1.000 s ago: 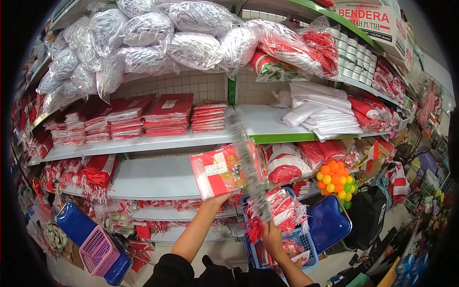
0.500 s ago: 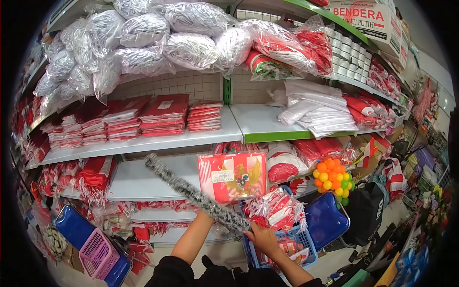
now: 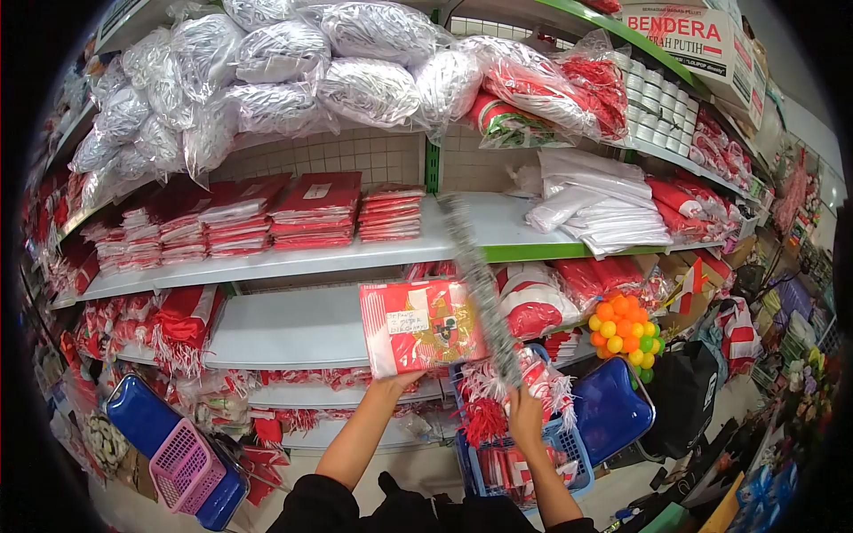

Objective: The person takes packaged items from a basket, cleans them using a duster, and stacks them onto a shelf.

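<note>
My left hand [image 3: 397,384] is closed on the lower edge of a plastic-wrapped flag packet [image 3: 391,342], red and white with a golden eagle emblem and a handwritten label. My right hand [image 3: 525,410] grips the lower end of a long speckled grey duster [image 3: 484,293], blurred by motion. The duster stands nearly upright and crosses in front of the packet's right side. Below it, a blue basket [image 3: 582,457] holds red-and-white fringed goods [image 3: 533,377]; a blue chair [image 3: 613,409] stands to its right.
The middle shelf [image 3: 355,258] carries stacks of red packets [image 3: 313,213] and white plastic-wrapped sheets [image 3: 609,209]. White bundles [image 3: 369,93] fill the shelf above. A pink basket [image 3: 187,471] rests on another blue chair [image 3: 142,413] at left. Orange and yellow balls [image 3: 622,324] hang at right.
The duster has swung from leaning far left to nearly upright, with my right hand moving right and up. The packet has shifted slightly left and tilted; my left hand now shows beneath it.
</note>
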A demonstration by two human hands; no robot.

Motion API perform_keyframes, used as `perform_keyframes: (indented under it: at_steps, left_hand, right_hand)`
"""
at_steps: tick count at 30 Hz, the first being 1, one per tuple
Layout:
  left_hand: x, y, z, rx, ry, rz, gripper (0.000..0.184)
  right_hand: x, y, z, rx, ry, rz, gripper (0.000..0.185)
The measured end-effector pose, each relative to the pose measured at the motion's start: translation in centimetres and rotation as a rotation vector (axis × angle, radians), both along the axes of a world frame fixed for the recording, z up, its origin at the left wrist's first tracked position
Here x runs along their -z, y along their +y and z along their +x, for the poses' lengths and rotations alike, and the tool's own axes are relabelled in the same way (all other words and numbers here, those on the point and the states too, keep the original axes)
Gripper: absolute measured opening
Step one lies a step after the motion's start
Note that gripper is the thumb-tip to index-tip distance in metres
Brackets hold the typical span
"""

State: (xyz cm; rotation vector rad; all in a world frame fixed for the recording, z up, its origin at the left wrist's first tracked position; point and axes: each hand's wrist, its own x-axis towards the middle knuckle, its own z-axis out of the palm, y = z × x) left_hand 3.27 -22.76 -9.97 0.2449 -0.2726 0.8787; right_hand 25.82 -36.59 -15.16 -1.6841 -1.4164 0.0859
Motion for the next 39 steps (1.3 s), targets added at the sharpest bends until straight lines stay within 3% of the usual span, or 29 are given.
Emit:
perform_keyframes:
  at_steps: [1,3,5,7,8,9,11,12,13,14,16,18,21,24,26,27,29,30,36,39]
  left_hand:
    - [0.2,0.0,0.1,-0.011,0.024,-0.014,0.052]
    - [0.4,0.0,0.1,-0.031,0.079,-0.04,0.053]
    - [0.4,0.0,0.3,-0.05,0.132,-0.062,0.054]
    - [-2.4,-2.1,0.7,0.029,0.137,0.024,0.051]
    - [-3.0,-2.4,0.9,0.055,0.138,0.096,0.05]
    - [-3.5,-2.9,1.0,0.08,0.14,0.167,0.049]
    - [-4.3,-3.6,1.1,0.03,0.215,0.212,0.043]
    - [-3.8,-3.3,1.2,-0.013,0.293,0.236,0.043]
    - [-2.7,-2.8,1.2,-0.055,0.371,0.259,0.042]
    - [3.0,1.2,1.3,0.001,0.492,0.247,0.041]
    - [6.8,2.2,-0.1,-0.069,0.699,-0.037,0.045]
    - [6.7,0.7,-0.6,-0.199,0.845,-0.273,0.05]
    - [6.6,-0.9,0.4,-0.265,0.865,-0.172,0.055]
    - [2.3,-3.8,3.1,-0.133,0.714,-0.094,0.063]
    - [0.5,-5.0,4.5,-0.125,0.7,-0.125,0.06]
    - [2.2,-4.4,4.4,-0.087,0.501,-0.083,0.057]
    - [7.2,-2.7,3.5,-0.058,0.206,-0.003,0.055]
    - [6.7,-2.9,3.0,-0.088,0.199,-0.016,0.055]
    - [4.1,-2.2,-0.4,-0.201,0.185,-0.073,0.053]
    - [2.3,-0.7,-0.5,-0.213,0.19,-0.057,0.052]
  right_hand:
    - [-0.1,0.7,0.9,0.064,0.074,0.0,0.035]
    - [-1.2,1.2,2.2,-0.274,0.805,-0.135,0.038]
    - [-3.7,1.7,1.8,-0.546,1.317,-0.169,0.04]
    - [-7.2,0.9,-0.3,-0.747,1.609,-0.105,0.044]
    - [-6.5,1.5,0.5,-0.826,1.597,-0.134,0.035]
    - [-7.3,1.6,-0.5,-0.686,1.507,-0.079,0.033]
    - [-9.5,2.0,-3.3,-0.415,1.316,0.028,0.037]
    - [-8.9,2.3,-2.1,-0.468,1.362,-0.042,0.045]
    - [-9.3,2.2,-1.9,-0.477,1.311,-0.028,0.043]
    - [-9.9,2.1,-1.9,-0.485,1.26,-0.017,0.04]
    - [-10.2,2.3,-1.5,-0.438,1.2,-0.05,0.032]
    - [-9.8,2.9,-1.4,-0.443,1.049,-0.007,0.027]
    - [-8.6,4.4,-2.0,-0.462,0.774,0.051,0.026]
    - [-7.3,5.6,-4.7,-0.502,0.672,-0.049,0.031]
    - [-4.6,6.8,-7.4,-0.414,0.449,0.029,0.036]
    - [-3.9,7.1,-8.5,-0.367,0.336,0.068,0.038]
    - [-6.8,4.9,-10.3,-0.551,0.417,0.066,0.045]
    - [-6.4,4.7,-10.3,-0.579,0.438,-0.07,0.042]
    - [-4.5,-1.0,-7.9,-0.475,-0.212,-0.209,0.042]
    - [-2.5,-1.1,-5.0,-0.208,-0.118,-0.223,0.039]
